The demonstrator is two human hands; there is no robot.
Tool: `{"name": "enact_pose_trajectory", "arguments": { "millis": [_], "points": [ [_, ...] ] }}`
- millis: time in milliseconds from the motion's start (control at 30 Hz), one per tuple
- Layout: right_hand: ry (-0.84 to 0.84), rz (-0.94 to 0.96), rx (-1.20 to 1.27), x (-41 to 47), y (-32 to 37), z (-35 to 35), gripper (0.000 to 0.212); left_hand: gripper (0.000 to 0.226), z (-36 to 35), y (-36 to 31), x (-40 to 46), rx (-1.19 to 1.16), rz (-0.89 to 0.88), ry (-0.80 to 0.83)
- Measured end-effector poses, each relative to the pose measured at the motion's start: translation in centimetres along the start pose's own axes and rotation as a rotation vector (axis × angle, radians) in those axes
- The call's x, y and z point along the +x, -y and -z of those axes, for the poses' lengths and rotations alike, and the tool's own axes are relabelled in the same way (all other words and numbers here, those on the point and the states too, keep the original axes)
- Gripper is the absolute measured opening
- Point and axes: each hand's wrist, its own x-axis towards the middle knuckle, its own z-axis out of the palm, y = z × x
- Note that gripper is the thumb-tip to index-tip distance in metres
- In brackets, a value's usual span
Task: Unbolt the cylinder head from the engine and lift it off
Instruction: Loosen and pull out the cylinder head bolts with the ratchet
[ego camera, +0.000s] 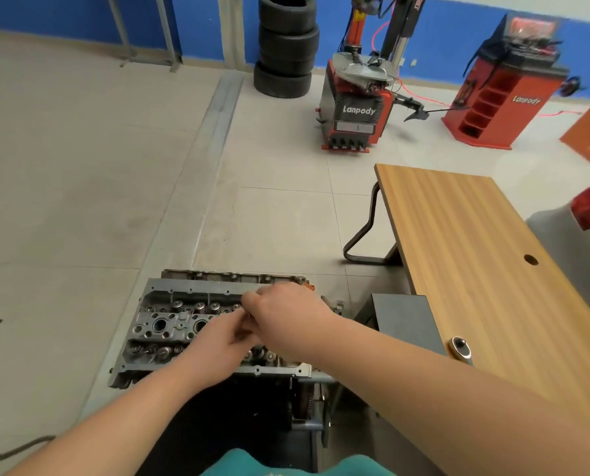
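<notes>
— Fingers first: what are they doing?
— Both the left hand (pixel 218 348) and right hand (pixel 280 317) curl together over the cylinder head (pixel 170 324), pinching something too small to identify.
— Where's the head?
— On the engine (pixel 252 407), beside the wooden table (pixel 475 252); a ratchet (pixel 461 348) lies there. Tyres (pixel 286 46) stand beyond.

Single view only: a wide-angle camera worn on the person's head, looking forward and steeply down. The cylinder head (pixel 214 324) lies close below, in the lower centre, with both forearms entering from the bottom edge. The upper frame reaches across the tiled floor to the blue far wall (pixel 458 32). Straight lines bow toward the edges.
</notes>
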Motion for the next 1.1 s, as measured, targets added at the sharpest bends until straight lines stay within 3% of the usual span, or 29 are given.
{"name": "enact_pose_trajectory", "arguments": {
  "millis": [267,400,467,567,700,767,900,1000,1100],
  "points": [
    [0.203,0.141,-0.009,-0.2,-0.1,2.3,0.026,0.056,0.8,-0.1,0.6,-0.064,-0.107,-0.054],
    [0.185,-0.127,-0.042,0.1,0.9,2.5,0.025,0.038,0.3,0.1,0.8,-0.101,-0.119,-0.097],
    [0.225,-0.19,-0.093,0.2,1.5,1.6,0.021,0.046,-0.1,0.1,0.8,-0.123,-0.146,-0.142],
    [0.251,-0.138,-0.039,0.2,1.5,1.5,0.014,0.041,-0.1,0.2,0.8,-0.145,-0.151,-0.131],
    [0.275,0.08,-0.098,0.0,0.2,2.1,0.035,0.027,0.6,0.8,0.8,-0.125,-0.154,0.087],
    [0.27,0.142,-0.095,0.0,-0.4,2.2,0.038,0.021,0.6,1.1,0.9,-0.038,-0.159,0.09],
    [0.198,0.033,0.024,-0.3,-0.4,1.7,0.016,0.012,0.4,1.3,0.9,0.001,-0.165,0.009],
    [0.167,-0.199,0.017,0.2,0.3,0.9,0.032,0.035,0.0,1.0,0.6,-0.012,-0.153,-0.06],
    [0.186,-0.209,-0.018,0.4,0.8,0.5,0.021,0.045,-0.5,0.7,0.4,-0.129,-0.131,-0.136]
  ]
}}
